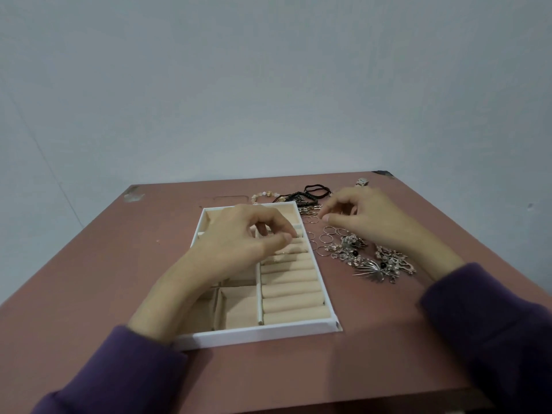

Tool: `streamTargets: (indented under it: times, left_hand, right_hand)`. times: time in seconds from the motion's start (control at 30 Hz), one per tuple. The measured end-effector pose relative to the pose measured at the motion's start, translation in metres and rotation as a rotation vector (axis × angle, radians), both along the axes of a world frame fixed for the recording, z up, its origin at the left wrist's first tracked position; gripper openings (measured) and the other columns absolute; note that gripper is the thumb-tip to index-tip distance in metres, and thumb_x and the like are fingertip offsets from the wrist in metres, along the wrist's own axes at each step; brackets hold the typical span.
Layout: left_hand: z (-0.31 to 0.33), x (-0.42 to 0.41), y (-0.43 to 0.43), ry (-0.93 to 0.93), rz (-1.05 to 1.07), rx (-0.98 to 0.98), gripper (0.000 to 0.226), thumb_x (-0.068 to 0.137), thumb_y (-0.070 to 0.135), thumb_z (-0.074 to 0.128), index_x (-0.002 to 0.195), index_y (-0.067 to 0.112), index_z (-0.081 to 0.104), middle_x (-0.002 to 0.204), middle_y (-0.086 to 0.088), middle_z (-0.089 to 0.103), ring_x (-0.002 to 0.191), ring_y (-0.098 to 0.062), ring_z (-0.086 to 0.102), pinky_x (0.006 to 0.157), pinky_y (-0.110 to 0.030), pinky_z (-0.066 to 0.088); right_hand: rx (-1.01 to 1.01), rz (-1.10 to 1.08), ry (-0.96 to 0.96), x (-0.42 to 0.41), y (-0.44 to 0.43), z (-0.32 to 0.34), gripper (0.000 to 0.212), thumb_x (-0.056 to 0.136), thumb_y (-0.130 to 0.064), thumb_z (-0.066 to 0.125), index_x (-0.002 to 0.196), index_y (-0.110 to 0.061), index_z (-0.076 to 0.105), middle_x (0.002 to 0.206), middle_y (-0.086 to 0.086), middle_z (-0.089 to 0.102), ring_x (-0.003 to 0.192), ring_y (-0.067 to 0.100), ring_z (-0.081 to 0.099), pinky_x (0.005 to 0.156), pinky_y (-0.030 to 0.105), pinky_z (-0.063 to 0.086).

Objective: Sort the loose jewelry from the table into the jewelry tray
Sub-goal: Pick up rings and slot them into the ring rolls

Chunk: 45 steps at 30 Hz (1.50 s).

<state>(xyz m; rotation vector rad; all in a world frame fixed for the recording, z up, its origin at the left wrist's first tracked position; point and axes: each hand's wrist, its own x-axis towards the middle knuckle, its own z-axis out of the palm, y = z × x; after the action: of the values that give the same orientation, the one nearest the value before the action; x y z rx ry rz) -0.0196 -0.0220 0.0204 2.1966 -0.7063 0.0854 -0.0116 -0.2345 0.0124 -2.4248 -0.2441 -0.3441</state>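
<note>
The white jewelry tray (257,334) with beige lining lies on the table, its ring rolls (291,289) along the right side. My left hand (239,240) hovers over the tray's upper part, thumb and fingers curled together at the top ring rolls, pinching what looks like a small ring (269,231). My right hand (367,216) is over the loose thin rings (325,237) just right of the tray. Its fingers are curled and its thumb tip is by a ring (313,220). Whether it holds one is unclear.
Silver brooches (373,261) lie right of the tray below my right hand. Black cord bracelets (316,189), a beaded bracelet (265,195) and clips (310,208) lie behind the tray. A small pale object (362,182) sits near the far edge.
</note>
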Motion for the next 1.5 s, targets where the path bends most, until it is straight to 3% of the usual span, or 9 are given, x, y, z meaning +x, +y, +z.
streamTargets:
  times: [0.17,0.37,0.53,0.63,0.77,1.03,1.27,1.43,1.5]
  left_hand:
    - [0.003,-0.006,-0.024,-0.114,0.044,0.060,0.009,0.083,0.024,0.064,0.080,0.024,0.072,0.065,0.015,0.058,0.058,0.011,0.049,0.054,-0.006,0.034]
    - [-0.008,0.001,-0.038,-0.295,0.218,0.050,0.010,0.083,0.019,0.061,0.080,0.020,0.071,0.071,0.014,0.060,0.077,-0.011,0.052,0.063,-0.008,0.032]
    - [-0.008,0.002,-0.035,-0.306,0.263,-0.045,0.010,0.083,0.019,0.062,0.081,0.020,0.071,0.067,0.020,0.054,0.074,-0.011,0.052,0.061,-0.010,0.032]
    - [-0.007,0.001,-0.034,-0.293,0.278,-0.092,0.010,0.084,0.020,0.062,0.081,0.020,0.072,0.064,0.020,0.051,0.065,-0.003,0.048,0.060,-0.011,0.031]
    - [-0.006,0.001,-0.034,-0.299,0.276,-0.119,0.011,0.084,0.020,0.061,0.082,0.021,0.072,0.063,0.020,0.051,0.068,0.000,0.047,0.059,-0.009,0.031]
    - [-0.007,0.001,-0.034,-0.310,0.261,-0.131,0.010,0.083,0.019,0.063,0.080,0.020,0.072,0.061,0.021,0.050,0.063,0.002,0.046,0.057,-0.006,0.031]
    - [-0.010,0.004,-0.034,-0.335,0.211,-0.113,0.010,0.081,0.017,0.065,0.079,0.022,0.072,0.059,0.023,0.052,0.067,0.006,0.048,0.059,-0.004,0.032]
    - [-0.006,0.012,-0.040,-0.241,0.071,0.191,0.012,0.082,0.026,0.064,0.091,0.028,0.071,0.078,0.018,0.062,0.075,-0.001,0.047,0.063,-0.007,0.032]
    - [-0.005,0.018,-0.048,-0.237,0.003,0.344,0.016,0.082,0.025,0.063,0.096,0.026,0.071,0.090,0.011,0.069,0.076,-0.004,0.047,0.077,-0.017,0.039]
  right_hand:
    - [-0.198,0.069,-0.015,-0.005,0.002,-0.003,0.007,0.077,-0.030,0.072,0.080,-0.024,0.074,0.073,-0.004,0.063,0.074,0.007,0.057,0.063,0.015,0.038]
    - [-0.276,0.084,-0.015,-0.005,0.007,-0.006,0.015,0.077,-0.038,0.070,0.083,-0.023,0.070,0.078,-0.005,0.059,0.078,0.009,0.052,0.075,0.030,0.045]
    - [-0.304,0.076,0.015,-0.005,0.010,-0.008,0.018,0.076,-0.040,0.069,0.085,-0.025,0.070,0.080,-0.006,0.059,0.083,0.009,0.051,0.079,0.035,0.047]
    - [-0.297,0.082,0.029,-0.005,0.012,-0.007,0.014,0.077,-0.036,0.070,0.082,-0.023,0.070,0.080,-0.004,0.060,0.083,0.012,0.054,0.078,0.032,0.046]
    - [-0.272,0.065,0.059,-0.003,0.012,-0.009,0.012,0.077,-0.033,0.071,0.080,-0.021,0.070,0.080,-0.003,0.060,0.081,0.013,0.056,0.066,0.014,0.039]
    - [-0.132,0.078,0.102,0.001,0.013,-0.010,0.010,0.072,-0.022,0.075,0.078,-0.015,0.073,0.075,0.002,0.066,0.060,0.001,0.052,0.052,0.006,0.037]
    - [0.119,-0.032,0.097,0.005,0.008,-0.008,0.009,0.075,-0.017,0.073,0.067,-0.020,0.070,0.058,-0.009,0.064,0.052,0.003,0.053,0.051,0.013,0.042]
    - [0.311,-0.156,-0.007,0.009,-0.002,-0.002,0.002,0.075,-0.015,0.073,0.074,-0.015,0.071,0.067,-0.004,0.063,0.058,0.006,0.052,0.053,0.014,0.040]
    - [0.313,-0.175,-0.013,0.010,-0.004,-0.003,0.003,0.075,-0.016,0.073,0.074,-0.017,0.070,0.065,-0.007,0.062,0.056,0.003,0.052,0.050,0.010,0.039]
